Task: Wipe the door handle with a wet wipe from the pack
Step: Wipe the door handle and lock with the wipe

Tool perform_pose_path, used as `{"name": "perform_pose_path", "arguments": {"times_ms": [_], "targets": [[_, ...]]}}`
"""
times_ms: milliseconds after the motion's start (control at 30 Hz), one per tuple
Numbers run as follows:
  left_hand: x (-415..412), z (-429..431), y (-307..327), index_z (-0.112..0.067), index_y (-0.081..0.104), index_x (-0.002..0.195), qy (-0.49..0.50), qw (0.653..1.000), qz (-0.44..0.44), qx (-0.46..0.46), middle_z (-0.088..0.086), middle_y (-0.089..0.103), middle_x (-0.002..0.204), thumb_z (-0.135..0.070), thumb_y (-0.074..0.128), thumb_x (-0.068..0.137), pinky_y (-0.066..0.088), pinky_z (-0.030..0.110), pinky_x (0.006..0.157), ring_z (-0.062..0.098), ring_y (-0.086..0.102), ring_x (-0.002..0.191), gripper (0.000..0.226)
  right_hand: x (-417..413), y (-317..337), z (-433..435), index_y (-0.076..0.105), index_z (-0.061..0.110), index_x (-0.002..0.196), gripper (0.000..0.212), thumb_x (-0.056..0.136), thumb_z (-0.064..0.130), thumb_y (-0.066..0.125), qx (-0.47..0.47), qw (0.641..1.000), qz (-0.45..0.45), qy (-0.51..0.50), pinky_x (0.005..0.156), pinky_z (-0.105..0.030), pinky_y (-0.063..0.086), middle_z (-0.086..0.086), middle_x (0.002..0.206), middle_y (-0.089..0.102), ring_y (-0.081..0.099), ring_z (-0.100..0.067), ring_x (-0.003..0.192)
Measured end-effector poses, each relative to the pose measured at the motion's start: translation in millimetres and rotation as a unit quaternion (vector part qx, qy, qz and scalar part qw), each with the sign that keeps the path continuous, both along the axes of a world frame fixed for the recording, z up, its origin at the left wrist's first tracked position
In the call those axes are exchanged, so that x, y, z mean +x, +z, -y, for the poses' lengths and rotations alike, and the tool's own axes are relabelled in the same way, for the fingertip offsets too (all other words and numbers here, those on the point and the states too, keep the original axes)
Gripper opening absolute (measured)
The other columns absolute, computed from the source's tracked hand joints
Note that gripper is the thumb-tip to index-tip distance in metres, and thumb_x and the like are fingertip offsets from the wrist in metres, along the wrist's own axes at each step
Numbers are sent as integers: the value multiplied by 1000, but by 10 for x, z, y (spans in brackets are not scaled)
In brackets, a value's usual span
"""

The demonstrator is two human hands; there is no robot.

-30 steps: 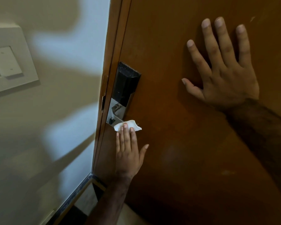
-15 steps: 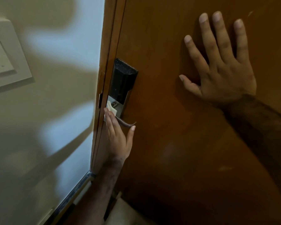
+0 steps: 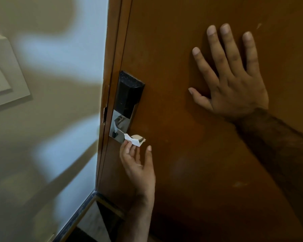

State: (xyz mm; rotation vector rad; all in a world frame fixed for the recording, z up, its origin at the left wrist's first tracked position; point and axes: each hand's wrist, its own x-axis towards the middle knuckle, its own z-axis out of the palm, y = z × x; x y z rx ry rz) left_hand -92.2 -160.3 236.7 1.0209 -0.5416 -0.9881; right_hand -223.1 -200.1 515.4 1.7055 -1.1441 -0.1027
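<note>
Door (image 3: 191,154) edge, left hand (image 3: 136,165) wiping handle (image 3: 137,137)

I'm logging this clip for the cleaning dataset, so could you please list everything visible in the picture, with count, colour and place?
door: one, brown wood, fills the middle and right of the view.
lock unit: one, black upper housing over a shiny silver plate, at the door's left edge.
door handle: one, silver lever, at the bottom of the lock plate, mostly covered by the wipe.
wet wipe: one, white, crumpled, pressed to the handle.
wall: one, cream, left of the door, crossed by shadows.
switch plate: one, white, on the wall at the far left.
left hand: one, below the lock, fingertips holding the wipe against the handle.
right hand: one, flat on the door, fingers spread, upper right.
</note>
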Motion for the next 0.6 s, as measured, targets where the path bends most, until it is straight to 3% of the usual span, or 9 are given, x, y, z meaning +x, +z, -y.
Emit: {"name": "perform_pose_path", "arguments": {"times_ms": [67, 200, 333, 500, 600], "targets": [[63, 96, 126, -18, 56, 134, 11, 991, -118, 64, 10, 69, 133, -5, 78, 87, 58, 44, 104, 21, 69, 123, 53, 2, -5, 6, 2, 13, 172, 81, 110, 60, 24, -2, 1000, -2, -4, 130, -67, 8, -25, 176, 1, 4, -45, 163], [175, 184, 166, -12, 62, 121, -23, 978, -175, 112, 10, 75, 120, -4, 78, 87, 60, 32, 96, 22, 73, 114, 38, 4, 0, 8, 1, 12, 172, 82, 110, 60, 25, -3, 1000, -12, -11, 130, -67, 10, -25, 177, 1, 4, -44, 163], [294, 41, 224, -14, 69, 112, -70, 973, -186, 121, 5, 78, 114, -4, 67, 96, 58, 34, 94, 19, 75, 110, 19, 1, 5, 0, 4, 11, 172, 81, 110, 60, 25, -3, 1000, -14, -16, 130, -67, 12, -25, 177, 4, 6, -44, 163], [558, -261, 393, -8, 69, 120, -151, 957, -200, 148, 13, 73, 123, -4, 66, 97, 60, 32, 87, 25, 71, 116, 23, 23, 29, -32, 2, 13, 172, 82, 110, 61, 25, 29, 999, 7, -29, 131, -63, 10, -23, 177, 1, 3, -41, 164], [817, -302, 585, -4, 69, 116, -214, 953, -167, 135, 14, 72, 120, -1, 65, 96, 61, 33, 84, 27, 71, 114, 21, 152, -77, -143, 8, 13, 172, 81, 110, 60, 30, 49, 995, 72, -49, 132, -61, 11, -20, 178, 3, 4, -38, 165]]}}
